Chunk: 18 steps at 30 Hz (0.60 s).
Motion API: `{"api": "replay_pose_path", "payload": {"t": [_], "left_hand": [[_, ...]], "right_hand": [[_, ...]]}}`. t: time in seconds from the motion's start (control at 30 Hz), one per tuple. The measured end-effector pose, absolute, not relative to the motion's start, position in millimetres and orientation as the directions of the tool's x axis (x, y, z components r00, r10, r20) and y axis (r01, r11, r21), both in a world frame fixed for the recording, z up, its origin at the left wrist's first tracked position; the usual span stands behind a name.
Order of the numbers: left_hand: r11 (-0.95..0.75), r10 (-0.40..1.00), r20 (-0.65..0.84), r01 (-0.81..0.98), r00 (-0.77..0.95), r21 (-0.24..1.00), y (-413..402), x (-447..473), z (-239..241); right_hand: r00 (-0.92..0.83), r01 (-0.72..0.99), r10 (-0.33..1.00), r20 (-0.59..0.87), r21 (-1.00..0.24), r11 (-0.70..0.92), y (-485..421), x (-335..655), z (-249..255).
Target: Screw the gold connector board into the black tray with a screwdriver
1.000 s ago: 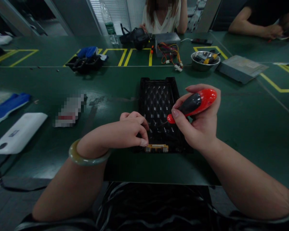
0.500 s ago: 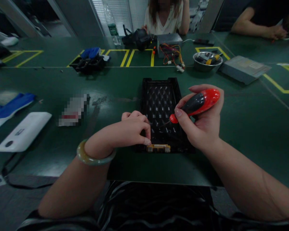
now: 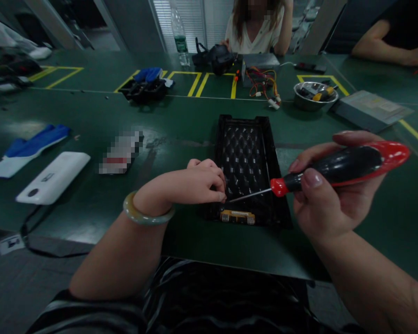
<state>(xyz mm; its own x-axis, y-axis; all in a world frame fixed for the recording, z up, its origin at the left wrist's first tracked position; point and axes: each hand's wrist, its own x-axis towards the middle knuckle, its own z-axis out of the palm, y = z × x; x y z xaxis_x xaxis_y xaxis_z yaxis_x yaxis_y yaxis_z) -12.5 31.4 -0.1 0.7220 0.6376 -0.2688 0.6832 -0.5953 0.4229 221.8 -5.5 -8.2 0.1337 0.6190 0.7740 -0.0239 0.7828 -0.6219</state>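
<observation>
Right hand [image 3: 329,211]: fingers wrapped around red-black screwdriver [image 3: 348,164]. Orange circuit board [image 3: 234,217] at near end of black plastic enclosure [image 3: 273,162], flat on green table [image 3: 181,123]. Left hand [image 3: 205,183]: fingers curled at enclosure's left side, by screwdriver tip; can't tell if gripping. Steel bowl [image 3: 310,102] beyond.

Glossy greenish-amber bangle [image 3: 148,219] on left wrist [image 3: 151,200] – black clothing [image 3: 230,301], pale wavy stripes

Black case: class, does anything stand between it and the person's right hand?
Nothing visible blocks the right hand from the black case; only the screwdriver it holds spans the gap, its shaft over the case's interior. The left hand is at the left side.
</observation>
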Motion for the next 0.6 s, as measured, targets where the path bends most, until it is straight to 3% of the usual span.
{"api": "replay_pose_path", "payload": {"t": [0.27,0.6], "left_hand": [[-0.61,0.61,-0.299,0.675,0.734,0.414,30.1,-10.4,5.1],[-0.619,0.607,-0.292,0.67,0.739,0.409,29.5,-10.3,4.0]], "right_hand": [[-0.004,0.103,0.726,0.688,-0.722,0.685,-15.8,220.3,-9.8],[-0.108,0.111,0.696,0.71,-0.687,0.718,-15.2,220.5,-10.9]]}}
